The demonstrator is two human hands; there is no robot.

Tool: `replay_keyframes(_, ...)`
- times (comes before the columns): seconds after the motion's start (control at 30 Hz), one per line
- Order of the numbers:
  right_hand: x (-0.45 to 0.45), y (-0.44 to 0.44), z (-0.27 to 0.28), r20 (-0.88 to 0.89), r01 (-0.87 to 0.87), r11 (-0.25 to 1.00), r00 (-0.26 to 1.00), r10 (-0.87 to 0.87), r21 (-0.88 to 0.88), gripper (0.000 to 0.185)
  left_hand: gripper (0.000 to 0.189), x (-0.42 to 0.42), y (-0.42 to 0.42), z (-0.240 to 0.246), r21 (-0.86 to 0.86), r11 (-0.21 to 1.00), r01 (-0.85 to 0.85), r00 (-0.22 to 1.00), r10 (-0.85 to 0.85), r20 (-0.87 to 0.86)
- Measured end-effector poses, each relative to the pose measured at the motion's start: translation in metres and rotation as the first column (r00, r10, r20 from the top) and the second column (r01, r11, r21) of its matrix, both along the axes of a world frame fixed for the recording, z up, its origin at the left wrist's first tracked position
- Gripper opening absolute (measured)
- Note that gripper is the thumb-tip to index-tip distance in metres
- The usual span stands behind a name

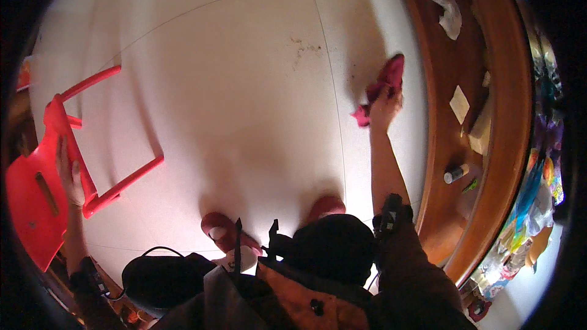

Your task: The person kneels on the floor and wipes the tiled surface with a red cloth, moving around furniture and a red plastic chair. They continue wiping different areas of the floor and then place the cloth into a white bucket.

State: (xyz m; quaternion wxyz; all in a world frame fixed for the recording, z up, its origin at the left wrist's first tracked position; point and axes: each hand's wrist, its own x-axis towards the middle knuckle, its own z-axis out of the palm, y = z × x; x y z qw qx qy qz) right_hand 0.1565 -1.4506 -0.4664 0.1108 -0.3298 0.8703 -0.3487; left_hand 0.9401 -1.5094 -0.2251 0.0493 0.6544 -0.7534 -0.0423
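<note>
My right hand (386, 107) grips a crumpled dark pink cloth (390, 73) over the pale tiled floor, close to the wooden furniture on the right. Whether the cloth presses on the floor cannot be told. On the left, my left hand (69, 172) has its fingers laid along a red plastic chair (32, 197), by the panel with a slot in it. The chair looks tipped, its legs pointing right across the floor. Dark brown smudges (302, 48) mark the tile left of and beyond the cloth.
A low wooden shelf (440, 220) along the right holds a crumpled plastic bag (442, 2), a pale paper piece (459, 104) and a small cylindrical container (456, 173). Colourful packets (541, 197) lie farther right. My feet in red shoes (220, 229) stand on the floor.
</note>
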Motion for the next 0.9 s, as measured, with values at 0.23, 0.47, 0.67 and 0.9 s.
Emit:
replay_keyframes(0.23, 0.014, -0.034, -0.046, -0.083, 0.118, 0.981, 0.991, -0.106, 0.157, 0.056, 0.081, -0.004, -0.001, 0.003, -0.003, 1.0, 0.009, 1.0, -0.009, 0.018)
replay_keyframes(0.47, 0.119, -0.124, -0.009, 0.475, -0.259, 0.939, 0.812, 0.339, -0.227, 0.059, 0.084, 0.002, 0.001, 0.001, -0.017, 1.0, -0.006, 0.997, 0.007, 0.073)
replay_keyframes(0.67, 0.117, -0.115, 0.012, 0.019, -0.688, 0.711, 0.72, 0.693, 0.147, 0.096, 0.08, 0.004, -0.001, 0.004, -0.02, 0.999, 0.038, 0.993, -0.035, 0.113)
replay_keyframes(0.9, 0.09, -0.076, 0.03, -0.209, -0.74, 0.618, 0.582, 0.786, 0.265, 0.091, 0.07, -0.146, -0.025, 0.009, -0.165, 0.959, 0.23, 0.971, -0.216, 0.098)
